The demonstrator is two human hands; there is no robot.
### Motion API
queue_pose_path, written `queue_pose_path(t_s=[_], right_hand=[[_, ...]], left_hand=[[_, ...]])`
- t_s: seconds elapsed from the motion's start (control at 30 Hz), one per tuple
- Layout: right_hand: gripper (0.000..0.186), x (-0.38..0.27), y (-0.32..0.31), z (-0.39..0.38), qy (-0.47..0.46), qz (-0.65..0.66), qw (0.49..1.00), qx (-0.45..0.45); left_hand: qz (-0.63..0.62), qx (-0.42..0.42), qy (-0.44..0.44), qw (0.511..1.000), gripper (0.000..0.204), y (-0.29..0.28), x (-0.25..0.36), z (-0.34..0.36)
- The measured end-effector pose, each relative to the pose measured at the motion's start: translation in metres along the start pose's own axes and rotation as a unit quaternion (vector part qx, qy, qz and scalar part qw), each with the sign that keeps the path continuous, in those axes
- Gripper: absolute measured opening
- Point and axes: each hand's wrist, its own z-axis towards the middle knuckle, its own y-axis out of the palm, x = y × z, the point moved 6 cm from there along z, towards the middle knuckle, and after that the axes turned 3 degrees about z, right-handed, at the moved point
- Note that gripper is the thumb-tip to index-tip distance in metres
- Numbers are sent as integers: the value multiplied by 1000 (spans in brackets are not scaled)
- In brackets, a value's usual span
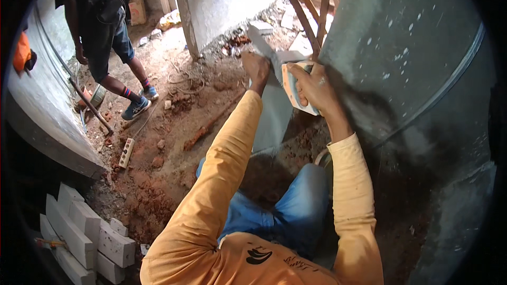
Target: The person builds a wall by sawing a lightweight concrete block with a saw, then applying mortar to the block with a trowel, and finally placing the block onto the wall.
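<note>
My right hand [317,85] is wrapped round the handle of a handsaw [289,88], which is pale with orange on it. The grey toothed blade points up and away to the left, across a pale grey block [271,113]. My left hand [256,68] is closed at the far left edge of this block, beside the blade; its fingertips are hidden. The block stands in front of my knees, its front face in the light. Another pale piece [291,57] shows just beyond the saw.
Stacked white blocks [79,227] lie at the lower left. A power strip [126,153] with a cable rests on the rubble-strewn dirt floor. Another person [100,26] stands at the upper left. A grey wall [412,58] rises close on my right. Wooden poles [303,10] stand ahead.
</note>
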Motion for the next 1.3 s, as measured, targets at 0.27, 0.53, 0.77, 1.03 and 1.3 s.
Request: queue_pose_path(t_s=[0.27, 0.53, 0.77, 1.03, 1.3], right_hand=[[32, 0, -22, -127, -193, 30, 981, -10], [28, 7, 30, -43, -337, -26, 940, 37], [28, 11, -25, -122, -103, 71, 992, 19], [33, 7, 9, -61, -251, -8, 968, 20], [41, 23, 8, 3, -165, -21, 986, -27]], left_hand=[[58, -3, -48, 997, 20, -17, -18, 29], [-9, -36, -81, 996, 13, -11, -24, 6], [-5, -51, -70, 996, 16, 25, -29, 2], [30, -122, -108, 986, 25, -12, -2, 3], [269, -153, 313, 898, 33, 35, -16, -19]])
